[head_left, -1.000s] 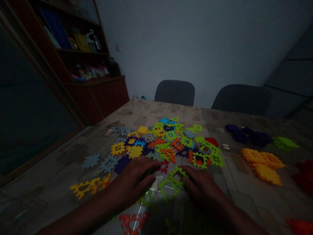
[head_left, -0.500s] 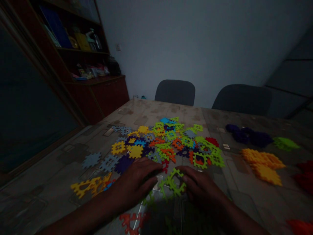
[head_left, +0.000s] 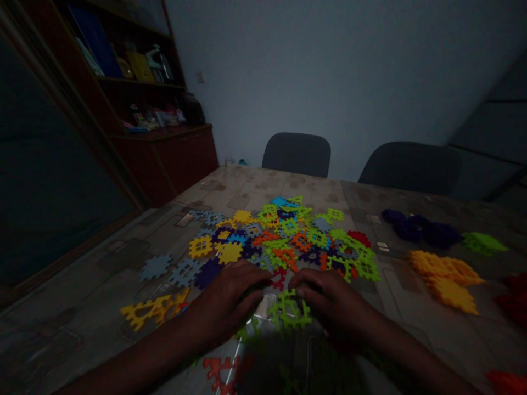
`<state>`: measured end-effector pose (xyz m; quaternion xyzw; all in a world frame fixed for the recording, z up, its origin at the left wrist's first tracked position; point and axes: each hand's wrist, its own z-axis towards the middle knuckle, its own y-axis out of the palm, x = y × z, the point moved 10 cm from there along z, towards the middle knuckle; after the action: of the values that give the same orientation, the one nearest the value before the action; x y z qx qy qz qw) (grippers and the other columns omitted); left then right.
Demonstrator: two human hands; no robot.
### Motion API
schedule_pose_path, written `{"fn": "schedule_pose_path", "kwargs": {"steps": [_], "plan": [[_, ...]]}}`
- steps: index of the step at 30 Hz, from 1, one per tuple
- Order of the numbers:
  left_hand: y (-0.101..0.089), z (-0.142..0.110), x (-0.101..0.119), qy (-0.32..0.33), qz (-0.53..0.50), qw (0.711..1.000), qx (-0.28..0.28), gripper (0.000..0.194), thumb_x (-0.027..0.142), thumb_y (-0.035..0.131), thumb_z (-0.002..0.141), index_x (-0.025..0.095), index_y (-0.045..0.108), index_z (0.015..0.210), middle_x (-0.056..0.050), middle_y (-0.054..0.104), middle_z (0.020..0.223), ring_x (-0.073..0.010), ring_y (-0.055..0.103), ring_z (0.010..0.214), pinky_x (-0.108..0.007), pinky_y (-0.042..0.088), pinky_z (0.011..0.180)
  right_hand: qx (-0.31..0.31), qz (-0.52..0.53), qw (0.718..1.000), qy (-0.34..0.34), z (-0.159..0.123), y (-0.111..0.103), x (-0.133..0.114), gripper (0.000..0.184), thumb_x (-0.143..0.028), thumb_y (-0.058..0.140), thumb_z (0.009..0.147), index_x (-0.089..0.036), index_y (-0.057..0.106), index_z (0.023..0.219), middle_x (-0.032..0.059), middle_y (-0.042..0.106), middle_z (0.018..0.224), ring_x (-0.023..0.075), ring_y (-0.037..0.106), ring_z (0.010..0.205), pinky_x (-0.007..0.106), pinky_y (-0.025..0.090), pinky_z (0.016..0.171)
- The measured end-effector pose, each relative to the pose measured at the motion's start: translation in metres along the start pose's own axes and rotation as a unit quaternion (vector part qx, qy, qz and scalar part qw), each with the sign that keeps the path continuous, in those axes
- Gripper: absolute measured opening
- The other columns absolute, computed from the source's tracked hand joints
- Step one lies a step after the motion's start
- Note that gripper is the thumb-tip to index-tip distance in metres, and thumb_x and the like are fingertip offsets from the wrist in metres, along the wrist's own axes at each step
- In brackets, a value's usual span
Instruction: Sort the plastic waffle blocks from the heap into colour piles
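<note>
My right hand point(head_left: 333, 299) pinches a lime-green interlocking plastic tile point(head_left: 294, 310) with toothed edges and an open middle, low over the table's near side. My left hand point(head_left: 236, 296) is to the left of that tile, palm down, with a gap between thumb and fingers and nothing visible between them. Its fingertips are near a small red tile point(head_left: 279, 278). Another green tile point(head_left: 248, 331) lies below the left hand, partly hidden. An orange-red tile point(head_left: 224, 373) is nearer to me, in shadow. Ahead of both hands spreads a mixed pile of toothed tiles, including a yellow tile point(head_left: 229, 253).
To the right are sorted groups: dark purple tiles point(head_left: 424, 229), a green stack point(head_left: 485, 242), orange-yellow tiles point(head_left: 447, 277) and red ones point(head_left: 516, 299). Yellow tiles point(head_left: 154, 310) lie left of my left forearm. Two grey chairs point(head_left: 296, 153) stand behind the patterned table point(head_left: 242, 184).
My right hand has moved slightly left and up, its fingers now further over the green tile, which has tilted flatter. My left hand has barely moved.
</note>
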<state>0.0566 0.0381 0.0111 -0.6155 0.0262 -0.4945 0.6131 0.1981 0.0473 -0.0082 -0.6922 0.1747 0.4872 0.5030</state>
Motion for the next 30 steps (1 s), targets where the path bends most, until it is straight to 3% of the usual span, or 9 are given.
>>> {"fn": "schedule_pose_path", "kwargs": {"steps": [3, 8, 11, 13, 16, 18, 21, 23, 30], "plan": [[-0.001, 0.000, 0.002, 0.007, 0.003, 1.000, 0.007, 0.026, 0.024, 0.044, 0.101, 0.026, 0.056, 0.124, -0.005, 0.064, 0.110, -0.0234, 0.057, 0.100, -0.042, 0.044, 0.088, 0.018, 0.017, 1.000, 0.015, -0.002, 0.002, 0.007, 0.013, -0.019, 0.051, 0.084, -0.021, 0.063, 0.087, -0.0005, 0.062, 0.073, 0.0142, 0.055, 0.067, 0.026, 0.040, 0.062], [0.000, -0.002, 0.003, 0.002, 0.006, 1.000, 0.007, 0.024, 0.023, 0.046, 0.100, 0.026, 0.058, 0.121, -0.003, 0.064, 0.111, -0.0226, 0.057, 0.102, -0.040, 0.044, 0.090, 0.058, 0.094, 0.986, 0.126, -0.022, 0.001, 0.033, 0.020, -0.033, 0.046, 0.090, -0.020, 0.060, 0.098, -0.0063, 0.050, 0.057, 0.0113, 0.043, 0.044, 0.023, 0.032, 0.046], [0.004, -0.003, 0.004, 0.007, 0.010, 1.000, -0.003, 0.024, 0.025, 0.045, 0.101, 0.026, 0.058, 0.122, -0.004, 0.064, 0.112, -0.0228, 0.058, 0.102, -0.040, 0.044, 0.090, 0.045, -0.057, 0.993, 0.093, -0.033, -0.005, 0.028, 0.017, -0.026, 0.048, 0.090, -0.020, 0.064, 0.088, -0.0010, 0.058, 0.063, 0.0146, 0.052, 0.054, 0.027, 0.039, 0.053], [0.001, -0.003, 0.002, 0.011, 0.017, 1.000, 0.000, 0.026, 0.025, 0.043, 0.102, 0.027, 0.057, 0.124, -0.005, 0.064, 0.113, -0.0234, 0.058, 0.103, -0.042, 0.045, 0.091, 0.037, -0.174, 0.984, 0.032, -0.035, -0.008, 0.021, 0.016, -0.015, 0.058, 0.081, -0.020, 0.066, 0.094, 0.0049, 0.068, 0.083, 0.0204, 0.062, 0.076, 0.033, 0.047, 0.068], [-0.022, 0.000, -0.003, 0.026, 0.037, 0.998, 0.047, 0.029, 0.022, 0.041, 0.102, 0.026, 0.059, 0.124, -0.006, 0.065, 0.113, -0.0230, 0.060, 0.103, -0.040, 0.048, 0.090, -0.020, -0.239, 0.966, -0.097, -0.030, 0.010, 0.010, 0.067, -0.006, 0.072, 0.064, -0.022, 0.058, 0.128, 0.0120, 0.061, 0.131, 0.0287, 0.055, 0.116, 0.042, 0.046, 0.094], [-0.046, 0.001, -0.008, 0.030, 0.054, 0.994, 0.089, 0.029, 0.021, 0.043, 0.101, 0.026, 0.060, 0.123, -0.005, 0.066, 0.113, -0.0221, 0.062, 0.102, -0.037, 0.049, 0.089, -0.063, -0.246, 0.958, -0.137, -0.025, 0.023, 0.010, 0.085, -0.006, 0.077, 0.060, -0.024, 0.050, 0.138, 0.0120, 0.056, 0.139, 0.0296, 0.052, 0.121, 0.043, 0.045, 0.098], [-0.076, -0.001, -0.018, 0.014, 0.070, 0.989, 0.126, 0.025, 0.025, 0.047, 0.100, 0.026, 0.063, 0.120, -0.004, 0.067, 0.112, -0.0217, 0.063, 0.102, -0.034, 0.050, 0.090, -0.073, -0.266, 0.953, -0.127, -0.017, 0.029, 0.010, 0.084, -0.007, 0.080, 0.061, -0.025, 0.051, 0.137, 0.0101, 0.063, 0.129, 0.0301, 0.056, 0.113, 0.045, 0.047, 0.093], [-0.085, -0.002, -0.023, -0.001, 0.069, 0.988, 0.136, 0.024, 0.029, 0.049, 0.100, 0.025, 0.064, 0.117, -0.004, 0.068, 0.111, -0.0220, 0.064, 0.101, -0.035, 0.050, 0.091, -0.054, -0.290, 0.949, -0.111, -0.016, 0.026, 0.007, 0.080, -0.008, 0.080, 0.062, -0.024, 0.053, 0.135, 0.0110, 0.065, 0.123, 0.0319, 0.057, 0.109, 0.046, 0.047, 0.090], [-0.073, -0.002, -0.022, 0.011, 0.055, 0.992, 0.111, 0.025, 0.030, 0.047, 0.101, 0.024, 0.065, 0.117, -0.005, 0.068, 0.110, -0.0219, 0.063, 0.101, -0.038, 0.051, 0.091, 0.041, -0.328, 0.942, -0.054, -0.027, 0.018, -0.008, 0.075, -0.021, 0.075, 0.072, -0.014, 0.048, 0.141, 0.0193, 0.063, 0.122, 0.0341, 0.060, 0.105, 0.046, 0.050, 0.086]]}}
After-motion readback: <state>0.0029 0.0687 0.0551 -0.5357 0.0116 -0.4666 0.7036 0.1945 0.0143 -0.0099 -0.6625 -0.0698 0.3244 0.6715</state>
